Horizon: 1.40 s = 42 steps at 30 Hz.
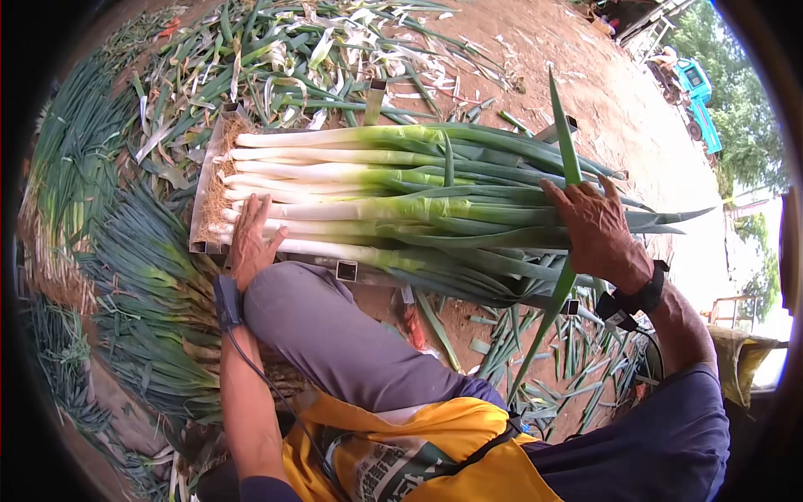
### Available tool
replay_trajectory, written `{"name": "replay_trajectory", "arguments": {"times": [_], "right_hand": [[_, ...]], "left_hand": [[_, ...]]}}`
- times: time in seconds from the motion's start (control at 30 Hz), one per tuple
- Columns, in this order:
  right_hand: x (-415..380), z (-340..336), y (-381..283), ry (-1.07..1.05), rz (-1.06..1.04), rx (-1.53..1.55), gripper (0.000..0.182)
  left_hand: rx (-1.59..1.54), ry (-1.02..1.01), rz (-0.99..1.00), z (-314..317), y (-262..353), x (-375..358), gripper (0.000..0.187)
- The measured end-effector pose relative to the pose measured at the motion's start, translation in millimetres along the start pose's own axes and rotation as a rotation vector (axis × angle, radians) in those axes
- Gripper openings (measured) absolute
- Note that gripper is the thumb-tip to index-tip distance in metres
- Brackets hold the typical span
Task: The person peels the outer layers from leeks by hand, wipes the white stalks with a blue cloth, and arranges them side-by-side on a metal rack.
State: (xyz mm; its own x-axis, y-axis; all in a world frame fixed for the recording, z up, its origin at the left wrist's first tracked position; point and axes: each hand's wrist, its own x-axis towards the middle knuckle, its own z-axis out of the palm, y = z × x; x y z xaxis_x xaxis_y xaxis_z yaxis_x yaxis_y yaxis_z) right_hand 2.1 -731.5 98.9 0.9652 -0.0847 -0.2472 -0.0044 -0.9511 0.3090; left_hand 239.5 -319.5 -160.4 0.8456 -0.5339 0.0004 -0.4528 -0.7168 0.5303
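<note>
Both hands rest on one layer of leeks (360,171) laid lengthwise across a low metal bench (209,167), roots to the left and leaves to the right. About eight white stems show side by side; overlap hides the exact count. The left hand (253,241) lies palm down on the near stems close to the roots, fingers extended and thumb apart. The right hand (590,219) is bent over the green leaves; whether its fingertips pinch anything, I cannot tell. One long leaf (563,138) sticks out beyond the far edge at the right hand, and another length (545,326) hangs off the near edge below it.

Two black wristbands (226,301), one per wrist, have cables. Three tube ends (347,269) show along the bench's near edge. One red-handled tool (414,326) is just beside that edge. At least two heaps of leeks (150,301) lie on the left, loose trimmings (276,63) on the far ground. One blue vehicle (698,100) stands far right.
</note>
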Motion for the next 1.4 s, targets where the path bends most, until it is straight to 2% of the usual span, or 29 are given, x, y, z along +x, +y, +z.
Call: {"name": "replay_trajectory", "arguments": {"times": [0.2, 0.27, 0.37, 0.47, 0.6, 0.63, 0.73, 0.77, 0.8, 0.83, 0.9, 1.0, 1.1, 1.2, 1.4], "right_hand": [[-5, 0, 25, 0.005, -0.070, -0.010, 0.071], [6, -15, 26, -0.023, -0.036, -0.046, 0.045], [8, -35, 26, 0.052, -0.093, -0.072, 0.042], [1, 29, 45, 0.009, -0.067, 0.007, 0.048], [-25, 142, 90, -0.110, -0.003, 0.303, 0.063], [-24, 142, 93, -0.042, -0.089, 0.293, 0.066], [-18, 99, 78, -0.330, 0.013, 0.195, 0.076], [-17, 77, 76, -0.398, -0.014, 0.142, 0.097], [-16, 52, 74, -0.364, -0.066, 0.076, 0.118], [-10, 19, 61, -0.297, -0.088, 0.081, 0.126], [6, -31, 30, -0.147, -0.145, 0.295, 0.120], [42, -42, -18, 0.043, -0.451, 0.536, 0.114], [78, -4, -62, 0.129, -0.709, 0.406, 0.106], [116, 77, -75, 0.100, -0.778, 0.297, 0.100], [133, 83, -75, 0.107, -0.827, 0.296, 0.093]], "left_hand": [[0.019, 0.027, 0.006, 1, -2, 1, 0.069], [0.035, 0.031, 0.033, 3, -1, -1, 0.068], [0.032, 0.052, 0.060, 3, -1, 2, 0.069], [-0.002, 0.063, 0.063, 7, -5, 2, 0.070], [0.031, 0.037, 0.050, 7, -9, 2, 0.071], [0.043, 0.028, 0.054, 9, -12, 2, 0.073], [0.037, 0.060, 0.065, 12, -14, 3, 0.071], [0.022, 0.046, 0.055, 12, -14, 3, 0.072], [0.022, 0.048, 0.040, 12, -12, 1, 0.073], [0.025, 0.046, 0.028, 10, -7, 0, 0.073], [0.033, 0.028, 0.023, 7, -6, 1, 0.073], [0.036, 0.020, 0.025, 5, -4, 1, 0.073], [0.062, 0.007, 0.054, 3, -4, 2, 0.074], [0.046, -0.004, 0.045, 0, -4, 2, 0.077], [0.035, 0.021, 0.053, 5, -9, 1, 0.081]]}}
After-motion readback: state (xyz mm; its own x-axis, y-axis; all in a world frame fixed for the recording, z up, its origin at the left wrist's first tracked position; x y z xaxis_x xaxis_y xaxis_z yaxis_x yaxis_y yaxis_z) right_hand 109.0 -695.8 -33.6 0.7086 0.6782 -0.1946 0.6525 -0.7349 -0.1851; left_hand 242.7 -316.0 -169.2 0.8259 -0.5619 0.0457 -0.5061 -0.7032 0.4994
